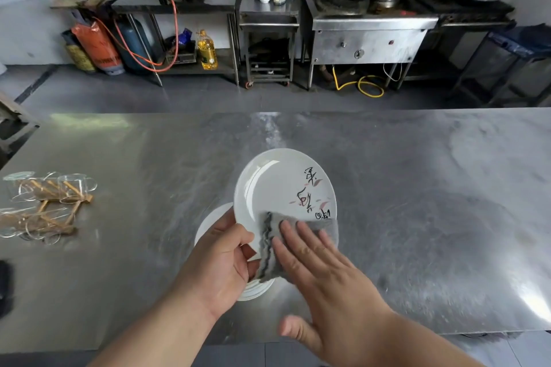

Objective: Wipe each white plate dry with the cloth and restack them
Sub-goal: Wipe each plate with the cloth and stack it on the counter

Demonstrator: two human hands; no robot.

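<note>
One white plate (pixel 277 185) (inked script on its face) is tilted above the stack (pixel 253 289) on the counter (pixel 417 188). The left hand (pixel 220 253) grips its rim, and the right hand (pixel 322 271), fingers straight, presses the cloth (pixel 269 247) against it. Wiping looks under way; next the cloth should probably sweep the upper face.

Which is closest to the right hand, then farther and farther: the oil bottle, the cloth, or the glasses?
1. Cloth, right under the right hand.
2. Glasses, far left on the table.
3. Oil bottle, across the room at the back.
</note>
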